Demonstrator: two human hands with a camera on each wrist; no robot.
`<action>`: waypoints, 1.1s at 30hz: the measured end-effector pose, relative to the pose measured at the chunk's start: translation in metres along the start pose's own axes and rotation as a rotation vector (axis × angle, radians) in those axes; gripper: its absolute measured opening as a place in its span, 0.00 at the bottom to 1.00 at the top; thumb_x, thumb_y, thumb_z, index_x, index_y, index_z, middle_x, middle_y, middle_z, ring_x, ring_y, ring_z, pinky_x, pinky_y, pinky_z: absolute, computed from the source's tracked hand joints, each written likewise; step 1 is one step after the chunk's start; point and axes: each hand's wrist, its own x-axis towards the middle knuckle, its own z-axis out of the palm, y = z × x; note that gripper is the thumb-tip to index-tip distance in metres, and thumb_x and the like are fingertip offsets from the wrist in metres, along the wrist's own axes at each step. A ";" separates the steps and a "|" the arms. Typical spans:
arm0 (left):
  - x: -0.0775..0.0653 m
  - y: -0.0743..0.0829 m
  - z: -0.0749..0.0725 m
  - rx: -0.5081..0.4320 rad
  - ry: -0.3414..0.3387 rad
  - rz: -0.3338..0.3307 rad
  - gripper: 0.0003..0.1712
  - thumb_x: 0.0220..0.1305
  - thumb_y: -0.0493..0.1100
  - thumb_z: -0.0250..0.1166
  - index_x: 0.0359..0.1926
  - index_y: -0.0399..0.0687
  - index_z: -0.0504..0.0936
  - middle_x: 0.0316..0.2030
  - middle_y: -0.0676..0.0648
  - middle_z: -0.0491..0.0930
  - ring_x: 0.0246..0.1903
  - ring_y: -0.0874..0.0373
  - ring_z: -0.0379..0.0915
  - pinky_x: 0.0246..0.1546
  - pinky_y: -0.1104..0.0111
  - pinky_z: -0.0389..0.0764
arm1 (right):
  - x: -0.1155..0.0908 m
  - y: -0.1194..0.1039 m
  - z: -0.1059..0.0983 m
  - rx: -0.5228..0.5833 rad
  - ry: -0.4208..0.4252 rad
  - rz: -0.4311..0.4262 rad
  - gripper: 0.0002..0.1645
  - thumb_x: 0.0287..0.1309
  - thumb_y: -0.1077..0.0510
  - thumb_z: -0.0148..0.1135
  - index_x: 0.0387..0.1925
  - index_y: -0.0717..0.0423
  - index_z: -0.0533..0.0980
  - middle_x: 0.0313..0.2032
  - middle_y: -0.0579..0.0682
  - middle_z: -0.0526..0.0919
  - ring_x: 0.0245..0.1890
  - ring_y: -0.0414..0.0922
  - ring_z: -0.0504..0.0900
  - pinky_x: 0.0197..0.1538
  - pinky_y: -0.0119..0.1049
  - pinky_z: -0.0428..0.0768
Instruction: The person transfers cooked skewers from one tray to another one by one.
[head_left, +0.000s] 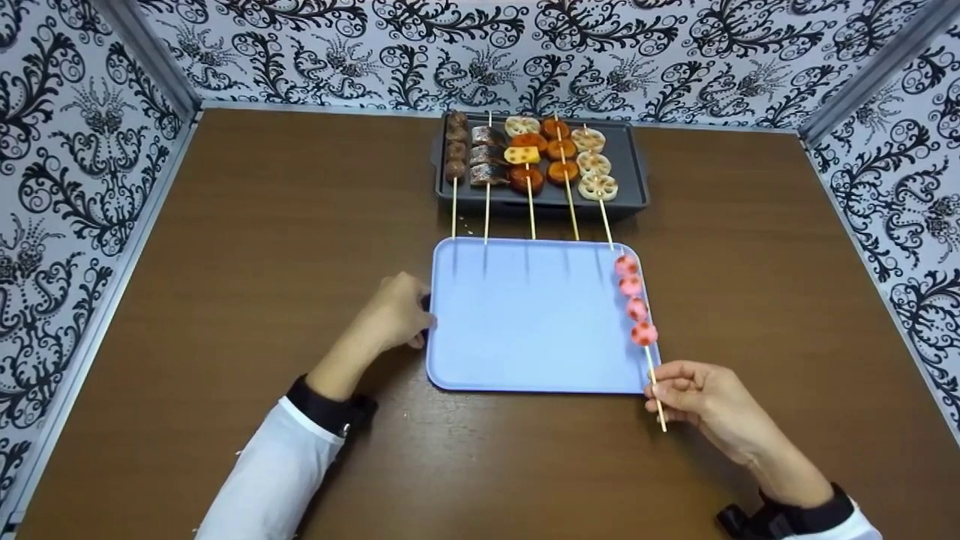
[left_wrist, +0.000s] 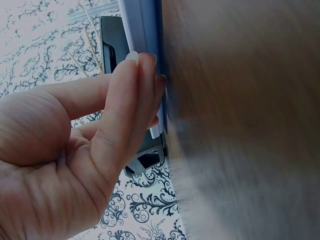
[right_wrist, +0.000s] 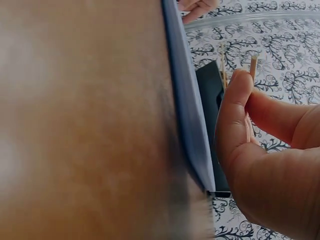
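Observation:
A blue rectangular tray is in the middle of the head view. My left hand grips its left rim; the left wrist view shows those fingers bent against the edge. Near the tray's front right corner, my right hand pinches the bare stick end of a skewer between thumb and fingers. Several pink balls with reddish spots are threaded on it, along the tray's right rim. In the right wrist view the stick's end pokes out above my right hand.
Behind the tray stands a dark grill plate bearing several skewers: brown balls, fish pieces, orange rounds and lotus root slices. Their sticks reach the tray's far rim. Black-and-white patterned panels border the wooden table.

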 end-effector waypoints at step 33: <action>0.001 -0.002 0.000 0.002 -0.007 0.025 0.05 0.57 0.25 0.64 0.32 0.34 0.84 0.21 0.39 0.81 0.16 0.50 0.82 0.21 0.62 0.89 | -0.007 0.012 0.003 -0.132 0.159 0.146 0.17 0.63 0.61 0.69 0.43 0.75 0.81 0.32 0.59 0.88 0.32 0.49 0.89 0.36 0.41 0.91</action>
